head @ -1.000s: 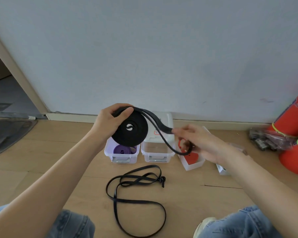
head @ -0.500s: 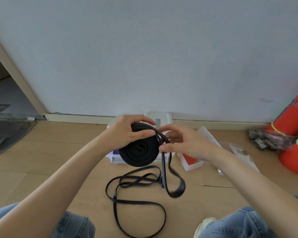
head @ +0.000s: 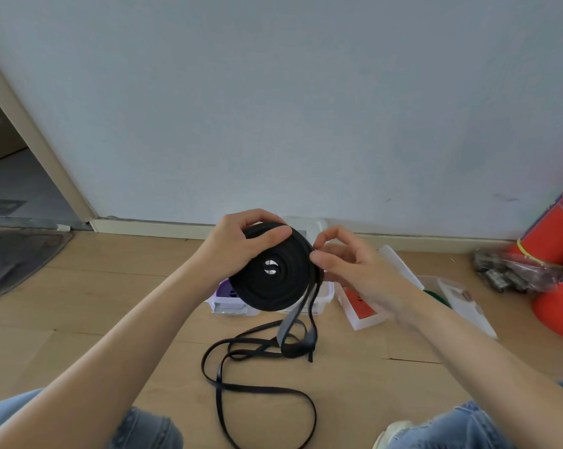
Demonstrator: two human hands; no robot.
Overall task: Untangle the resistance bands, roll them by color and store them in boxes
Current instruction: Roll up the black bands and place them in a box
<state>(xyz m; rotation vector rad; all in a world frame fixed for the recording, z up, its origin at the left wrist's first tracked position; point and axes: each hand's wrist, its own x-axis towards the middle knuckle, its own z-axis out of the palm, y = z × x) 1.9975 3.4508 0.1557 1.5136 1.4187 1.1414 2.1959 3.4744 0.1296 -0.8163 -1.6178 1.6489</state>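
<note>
Black rubber band, wound into a flat coil (head: 275, 270), is held above the boxes; the left hand (head: 238, 244) clamps it, thumb across the face. The right hand (head: 354, 270) pinches the strand at the coil's right edge. Its tail (head: 298, 328) hangs to the floor (head: 111, 303). Best to keep tension while feeding, laying each turn flush, or the coil may spring loose.

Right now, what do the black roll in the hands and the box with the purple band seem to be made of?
The black roll looks like matte rubber or latex: it coils tightly, and its loose tail hangs limp with a dull sheen. The box holding the purple band looks like translucent white plastic, smooth and slightly glossy, though only part of it shows.
</note>
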